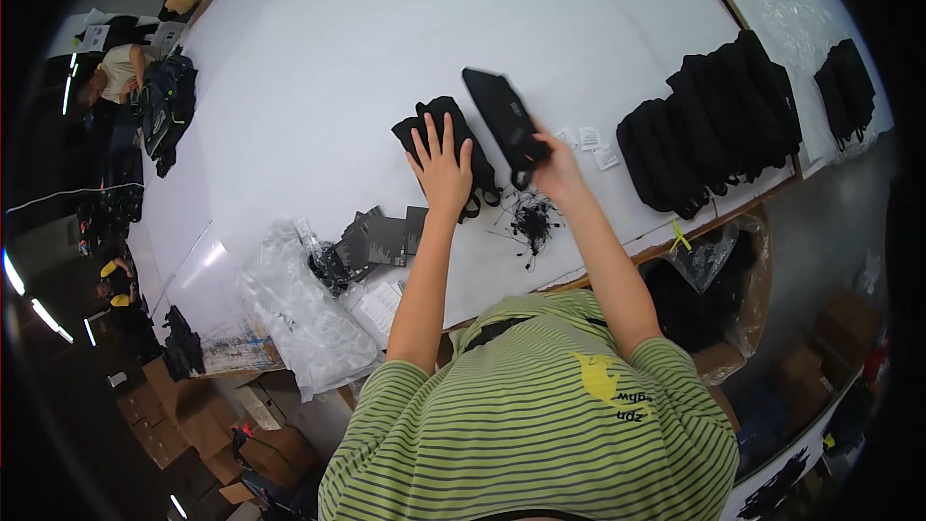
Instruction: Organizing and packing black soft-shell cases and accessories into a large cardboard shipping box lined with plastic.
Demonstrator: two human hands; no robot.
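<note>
My left hand (444, 172) lies flat with its fingers spread on a small stack of black fabric pouches (461, 130), which have loops at their near end. Just to the right, my right hand (558, 172) grips one end of another black pouch (500, 114), tilted above the white table and slightly blurred. Below that hand is a tangle of thin black strings (532, 222). Black cards (384, 237) are fanned out on the table left of my left forearm. A few small white labels (589, 139) lie right of my right hand.
A long row of stacked black pouches (714, 125) lies on the right of the white table (386, 19). Clear plastic bags (299, 299) are at the near left edge. An open carton (757, 299) stands beside the table at right. Another person (121, 72) works at the far left.
</note>
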